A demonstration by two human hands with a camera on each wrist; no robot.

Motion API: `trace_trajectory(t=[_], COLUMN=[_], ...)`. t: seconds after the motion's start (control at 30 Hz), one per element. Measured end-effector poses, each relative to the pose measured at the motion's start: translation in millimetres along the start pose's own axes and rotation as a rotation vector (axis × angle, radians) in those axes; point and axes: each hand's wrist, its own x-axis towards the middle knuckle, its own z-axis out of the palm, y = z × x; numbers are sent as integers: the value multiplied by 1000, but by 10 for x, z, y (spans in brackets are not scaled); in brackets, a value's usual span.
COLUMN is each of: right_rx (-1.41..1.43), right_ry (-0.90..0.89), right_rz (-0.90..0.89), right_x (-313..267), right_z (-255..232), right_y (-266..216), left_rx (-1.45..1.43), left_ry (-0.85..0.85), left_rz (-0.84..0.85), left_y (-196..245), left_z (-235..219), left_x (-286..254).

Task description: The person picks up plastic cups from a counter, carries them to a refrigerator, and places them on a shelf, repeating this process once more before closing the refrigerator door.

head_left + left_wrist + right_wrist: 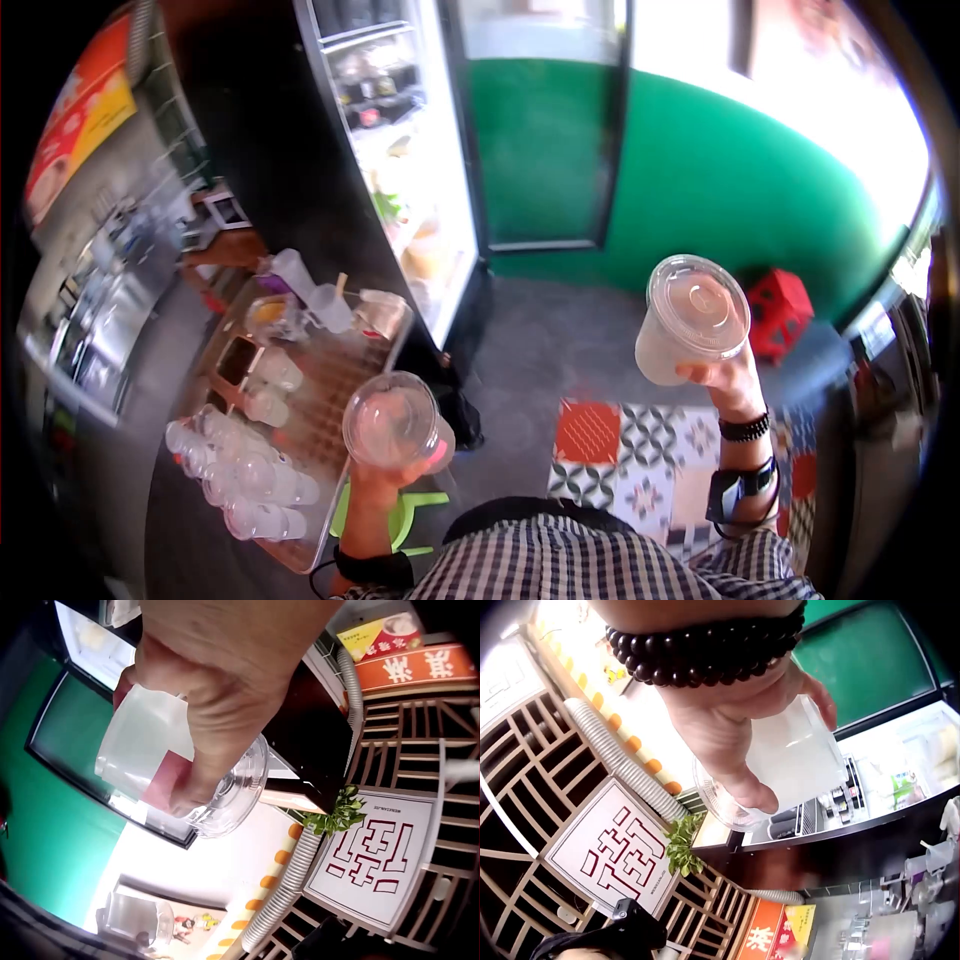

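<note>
On our left side, we reach forward with the left grip [388,472], its fingers and thumb curled round the left cup [146,739], which has a clear lid [395,405]. Our right arm reaches farther forward and out to the side. We hold the right cup [658,345] the same way, with the right grip [735,382] curled round it just under its flat lid [705,300]. We see the right cup tip a little.

The left cup looks right beside the edge of the bench [335,370], where many cups [250,470] lie. Between our two cups we have room over the gray floor [530,350]. Ahead of us are the lit fridge [425,200] and its open door [540,150], and a red box [780,310] sits near the green wall [720,170]
</note>
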Motion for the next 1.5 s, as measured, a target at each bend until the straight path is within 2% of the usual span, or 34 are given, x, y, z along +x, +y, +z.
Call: trace_trajectory(t=[0.07, 0.1, 0.13, 0.23, 0.37, 0.4, 0.43, 0.5, 0.57, 0.67, 0.73, 0.77, 0.8, 0.9, 0.93, 0.97, 1.07, 1.2, 1.37, 1.5], right_rx=[29, 40, 52, 140, 247, 277, 319, 373, 403, 531, 550, 522, 494, 394, 356, 215, 175, 30, 477, 465], right_ry=[-84, -134, -183, -302, -451, -474, -548, -585, -693, -813, -877, -836, -795, -812, -812, -606, -659, -533, -737, -812], right_rz=[18, 8, -2, -15, -31, -10, -1, 11, 36, 108, 98, 108, 115, 30, -6, 90, -24, -50, -28, -1], right_x=[602, 917, 1263, 2190, 3474, 3736, 4021, 4507, 5094, 5798, 6308, 6477, 6616, 7329, 7474, 7518, 7942, 8130, 8068, 7721], right_z=[-64, -98, -115, 3, 316, 436, 596, 931, 1322, 2014, 2526, 2783, 3038, 3985, 4244, 4460, 5066, 5499, 6069, 6414], right_y=[75, 153, 247, 497, 925, 1044, 1133, 1305, 1383, 1629, 1850, 1881, 1909, 2368, 2443, 2459, 2783, 2997, 3205, 3184], left_rx=[-41, 100, 80, 50, 161, 98, 24, 9, 124, 155, 576, 786, 817, 506, 431, 406, 358, 319, 293, 276], left_ry=[87, 175, 228, 369, 435, 477, 512, 532, 480, 517, 500, 498, 545, 742, 807, 863, 1018, 1174, 1288, 1328], left_rz=[1, -107, -110, -88, -5, -14, 4, 32, 98, 114, 172, 201, 211, 208, 217, 228, 248, 258, 264, 269], left_y=[-28, 10, 11, -150, -354, -362, -389, -468, -560, -421, -479, -515, -536, -571, -591, -614, -625, -648, -683, -688], left_z=[113, 204, 282, 288, 217, 223, 211, 115, -41, 72, -47, -115, -77, 146, 226, 314, 512, 710, 800, 820], left_x=[218, 323, 441, 789, 1442, 1566, 1761, 2009, 2298, 2640, 2766, 2811, 2846, 3089, 3195, 3272, 3541, 3845, 4127, 4245])
